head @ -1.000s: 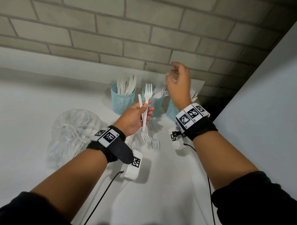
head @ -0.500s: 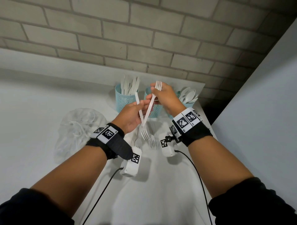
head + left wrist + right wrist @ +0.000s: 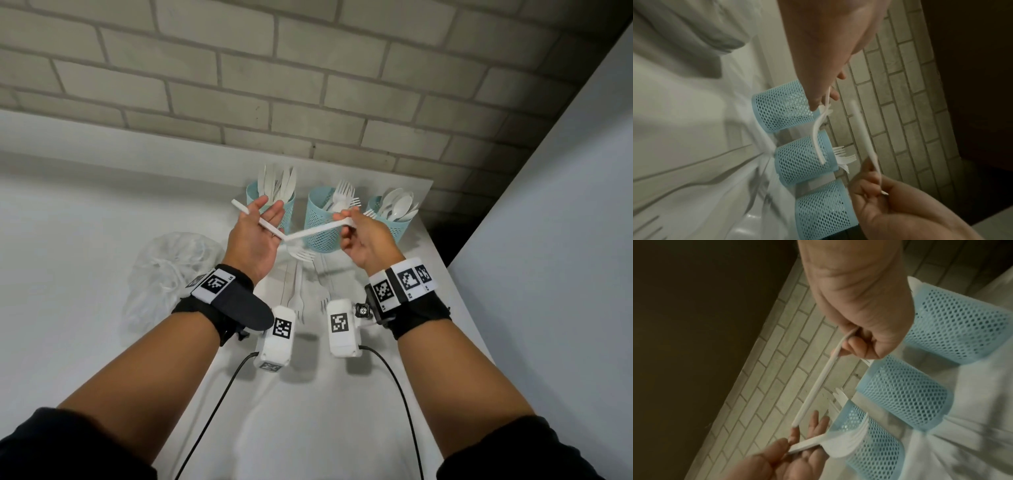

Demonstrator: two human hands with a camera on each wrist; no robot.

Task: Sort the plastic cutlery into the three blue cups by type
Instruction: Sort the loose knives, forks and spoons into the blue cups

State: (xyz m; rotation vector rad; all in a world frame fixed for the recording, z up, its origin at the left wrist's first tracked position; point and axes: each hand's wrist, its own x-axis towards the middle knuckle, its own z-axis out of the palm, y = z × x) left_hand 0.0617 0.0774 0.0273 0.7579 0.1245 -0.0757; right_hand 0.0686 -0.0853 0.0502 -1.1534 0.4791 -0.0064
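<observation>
On the head view, the two pieces held together a moment ago are now split: a fork (image 3: pixel 265 224) is pinched under the thumb of the left hand (image 3: pixel 255 236), fingers spread, and a second piece (image 3: pixel 315 231), type unclear, is pinched in the curled right hand (image 3: pixel 363 240), so each can be dropped separately. Both are held just before the middle cup (image 3: pixel 318 212). Loose forks (image 3: pixel 297 298) and a bag (image 3: pixel 164 274) are left on the table. On the left wrist view, nothing is seen blocking the cups. On the right wrist view, the same grips are confirmed.
</observation>
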